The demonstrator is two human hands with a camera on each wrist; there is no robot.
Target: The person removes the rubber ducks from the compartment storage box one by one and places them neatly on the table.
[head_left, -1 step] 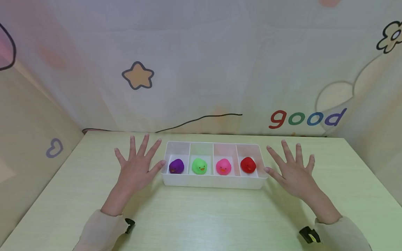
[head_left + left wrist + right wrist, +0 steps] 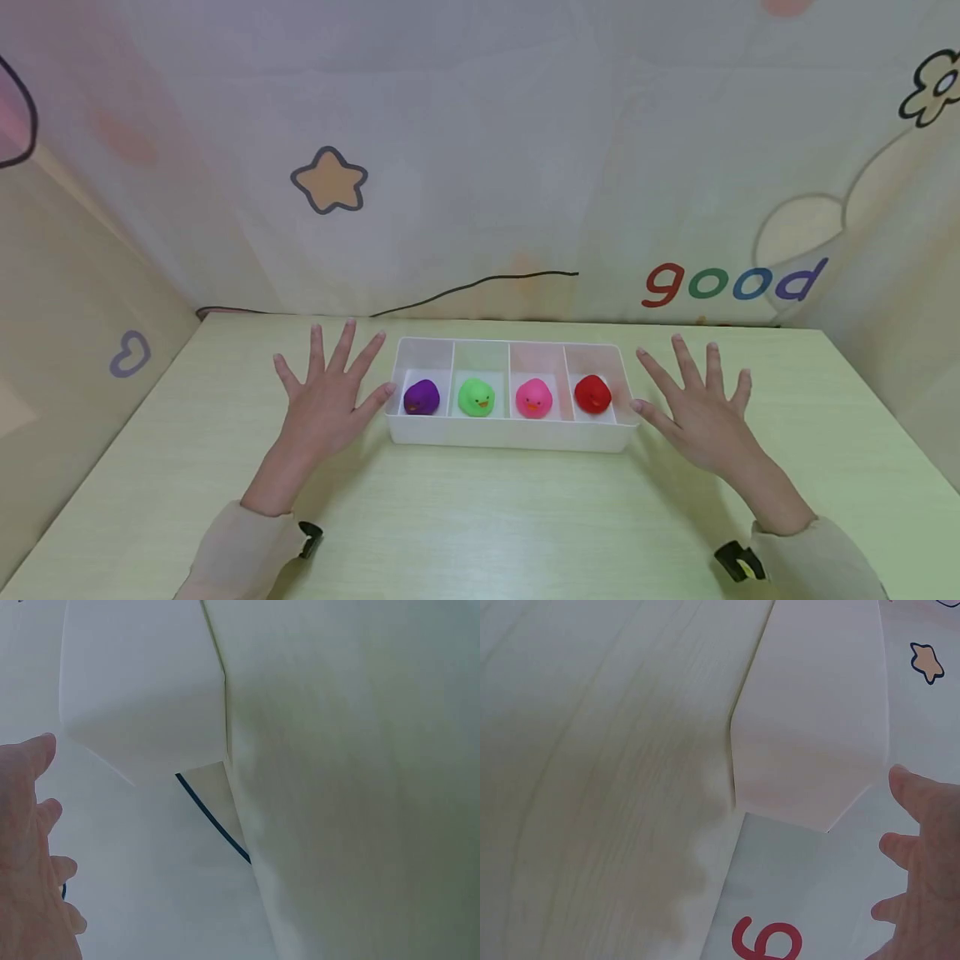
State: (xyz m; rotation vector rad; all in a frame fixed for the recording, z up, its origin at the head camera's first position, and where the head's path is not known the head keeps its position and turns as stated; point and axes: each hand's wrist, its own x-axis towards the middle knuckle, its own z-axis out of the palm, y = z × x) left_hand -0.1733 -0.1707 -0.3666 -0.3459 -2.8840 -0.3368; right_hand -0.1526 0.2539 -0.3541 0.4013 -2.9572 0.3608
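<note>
A white tray [image 2: 506,433] with several compartments lies on the table in the head view. From left to right it holds a purple rubber duck [image 2: 422,397], a green rubber duck [image 2: 476,397], a pink rubber duck [image 2: 534,399] and a red rubber duck [image 2: 592,394], one per compartment. My left hand [image 2: 322,408] is spread beside the tray's left end, fingers straight, holding nothing. At the right end my right hand [image 2: 705,417] is spread likewise, also holding nothing. Both thumbs come close to the tray's ends; whether they touch it I cannot tell.
The pale wooden table [image 2: 495,525] reaches back to a printed cloth [image 2: 480,167] hanging behind it. Cloth also stands along the left and right sides. A dark band [image 2: 310,540] shows at the left cuff and another dark band [image 2: 740,562] at the right cuff.
</note>
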